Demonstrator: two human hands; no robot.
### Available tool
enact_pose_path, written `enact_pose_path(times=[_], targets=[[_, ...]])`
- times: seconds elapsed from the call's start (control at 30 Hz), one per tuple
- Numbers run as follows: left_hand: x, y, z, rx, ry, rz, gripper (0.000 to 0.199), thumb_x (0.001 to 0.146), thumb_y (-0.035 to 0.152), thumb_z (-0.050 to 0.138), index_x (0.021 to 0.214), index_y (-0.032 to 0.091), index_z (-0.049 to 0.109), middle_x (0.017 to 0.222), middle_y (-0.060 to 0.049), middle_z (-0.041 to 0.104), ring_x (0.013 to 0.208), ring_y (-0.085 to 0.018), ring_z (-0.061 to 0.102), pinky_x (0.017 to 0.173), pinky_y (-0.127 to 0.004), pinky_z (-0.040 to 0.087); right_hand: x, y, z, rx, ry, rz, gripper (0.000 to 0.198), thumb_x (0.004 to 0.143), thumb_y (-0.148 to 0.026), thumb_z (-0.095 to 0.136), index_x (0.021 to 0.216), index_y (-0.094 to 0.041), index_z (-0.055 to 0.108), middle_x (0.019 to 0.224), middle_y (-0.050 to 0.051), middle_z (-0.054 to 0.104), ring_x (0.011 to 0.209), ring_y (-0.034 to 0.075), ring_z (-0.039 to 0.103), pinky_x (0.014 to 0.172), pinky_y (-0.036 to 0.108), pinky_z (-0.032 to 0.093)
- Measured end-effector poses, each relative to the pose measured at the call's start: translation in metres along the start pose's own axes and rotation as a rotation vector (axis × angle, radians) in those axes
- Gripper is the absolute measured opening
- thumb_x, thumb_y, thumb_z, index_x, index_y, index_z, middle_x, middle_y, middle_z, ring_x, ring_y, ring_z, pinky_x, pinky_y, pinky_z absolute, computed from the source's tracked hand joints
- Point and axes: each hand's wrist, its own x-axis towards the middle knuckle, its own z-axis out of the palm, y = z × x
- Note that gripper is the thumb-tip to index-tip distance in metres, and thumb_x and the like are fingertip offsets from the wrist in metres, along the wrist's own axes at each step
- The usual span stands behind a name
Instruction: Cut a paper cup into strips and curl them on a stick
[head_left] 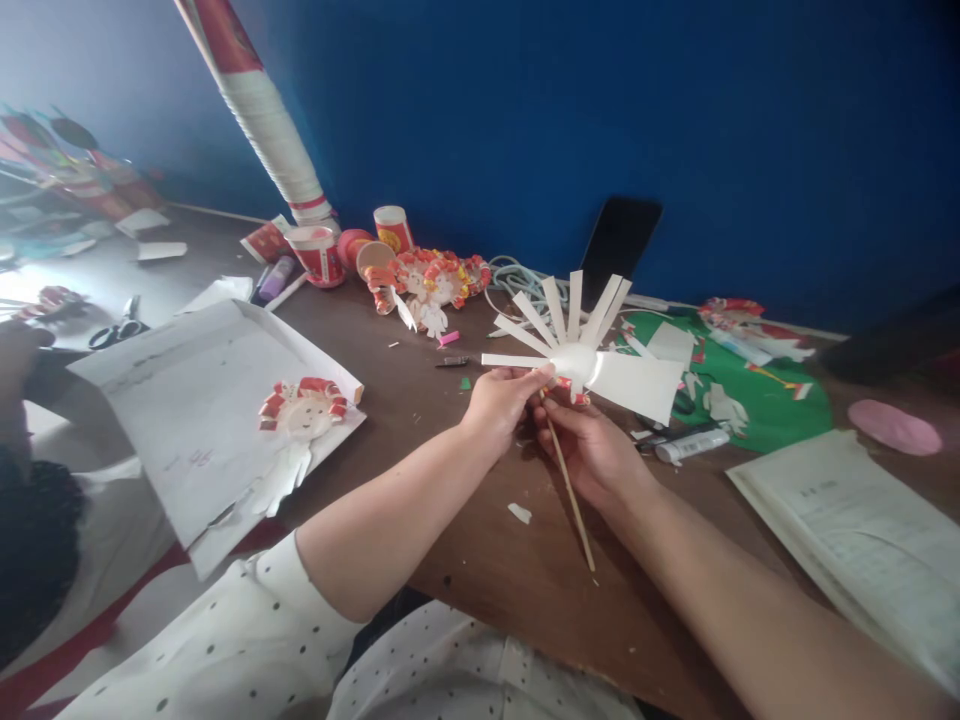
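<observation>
Left hand: closed in a pinch; the left hand (501, 402) grips the cut paper cup (574, 362) at its near edge, thumb on top.
Right hand: mostly closed; the right hand (589, 440) has the thin stick (568, 480) between thumb and fingers near its upper end. Hidden fingertips cannot be told.
Cut cup position: held above the brown table (487, 550), white side up, narrow strips fanned outward, 1 broad panel extending right.
Stick position: slanting down toward the wearer, upper end at the cup, lower end free.
Curled piece: 1 red-and-white curl (579, 395) just below the cup, beside the right thumb.
Left of hands: large white envelope (172, 375) bearing 1 paper figure (306, 412) with red curls; scissors (120, 328) beyond.
Behind: tall cup stack (266, 125), leaning; red-and-white cup (319, 258) near its foot; black phone (622, 240) against the blue wall (465, 110).
Right of hands: green sheet (787, 405) under scraps, white tube (691, 443) near its edge, open book (840, 530), pink oval (895, 427).
</observation>
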Motion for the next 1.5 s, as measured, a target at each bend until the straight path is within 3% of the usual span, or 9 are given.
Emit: enact_pose_path(times=[0.33,0.57,0.77,0.9,1.23,1.5], targets=[[0.005,0.000,-0.005,0.038,-0.004,0.010,0.044,0.064,0.057,0.072,0.063,0.015,0.056,0.053,0.000,0.054,0.039,-0.007,0.049,0.039,-0.020,0.034,-0.002,-0.003,0.003,0.009,-0.033,-0.002,0.020,0.064,-0.015,0.076,0.083,-0.016,0.067,0.078,-0.001,0.063,0.059,0.004,0.054,0.040,0.011,0.034],[0.003,0.002,-0.006,0.051,-0.027,0.031,0.020,0.067,0.031,0.071,0.064,0.014,0.060,0.054,0.000,0.056,0.042,-0.008,0.051,0.040,-0.019,0.032,-0.001,-0.004,0.000,0.024,-0.047,0.004,0.022,0.063,-0.013,0.076,0.082,-0.018,0.066,0.081,0.000,0.064,0.059,0.004,0.054,0.038,0.011,0.031],[-0.002,0.005,-0.005,0.037,-0.064,0.046,0.014,0.072,0.022,0.069,0.066,0.012,0.061,0.051,0.000,0.055,0.038,-0.008,0.049,0.041,-0.021,0.037,0.000,-0.002,-0.002,0.033,-0.073,0.002,0.021,0.065,-0.015,0.076,0.084,-0.017,0.067,0.081,0.000,0.064,0.060,0.004,0.054,0.038,0.011,0.030],[0.002,0.002,-0.004,0.090,-0.043,0.059,0.019,0.073,0.025,0.070,0.064,0.013,0.058,0.051,0.000,0.054,0.040,-0.010,0.051,0.044,-0.023,0.041,0.001,-0.002,-0.002,0.036,-0.071,0.004,0.022,0.063,-0.016,0.077,0.083,-0.017,0.067,0.081,0.001,0.065,0.059,0.004,0.054,0.038,0.011,0.029],[0.008,-0.004,-0.002,0.164,-0.002,0.073,0.027,0.072,0.031,0.072,0.058,0.016,0.054,0.049,0.002,0.050,0.037,-0.008,0.047,0.038,-0.020,0.034,-0.002,-0.003,0.002,0.011,-0.052,0.021,0.018,0.063,-0.015,0.076,0.079,-0.016,0.066,0.068,-0.002,0.061,0.053,0.004,0.048,0.041,0.014,0.032],[0.013,-0.007,-0.005,0.206,-0.009,0.095,0.028,0.071,0.033,0.071,0.058,0.017,0.053,0.048,0.002,0.051,0.038,-0.009,0.047,0.040,-0.020,0.035,0.001,-0.001,0.000,-0.012,-0.058,0.007,0.020,0.062,-0.015,0.076,0.080,-0.015,0.067,0.068,-0.001,0.061,0.055,0.005,0.049,0.042,0.014,0.032]])
